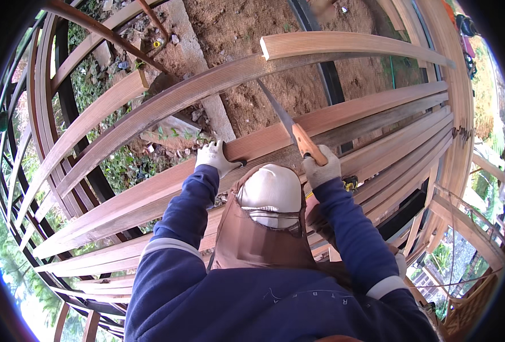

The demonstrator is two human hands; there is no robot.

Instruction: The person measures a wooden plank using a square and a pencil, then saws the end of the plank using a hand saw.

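My right hand (323,166), in a pale glove, is closed around the wooden handle of a handsaw (283,117). Its blade points away and to the left, lying across the reddish wooden board (343,118); whether the teeth touch the wood I cannot tell. My left hand (215,158), also gloved, grips the far edge of that same board to the left of the saw, thumb stretched to the right. Between my arms is brown cloth (264,248) around a rounded white part (270,191), which hides some of the boards.
Several long timbers run left to right, with gaps between them. A loose-ended beam (343,44) lies farther off. Dirt (246,111) and a concrete strip (221,117) show below. A yellow-and-black object (350,183) sits near my right wrist. Brown metal bars (110,35) cross the upper left.
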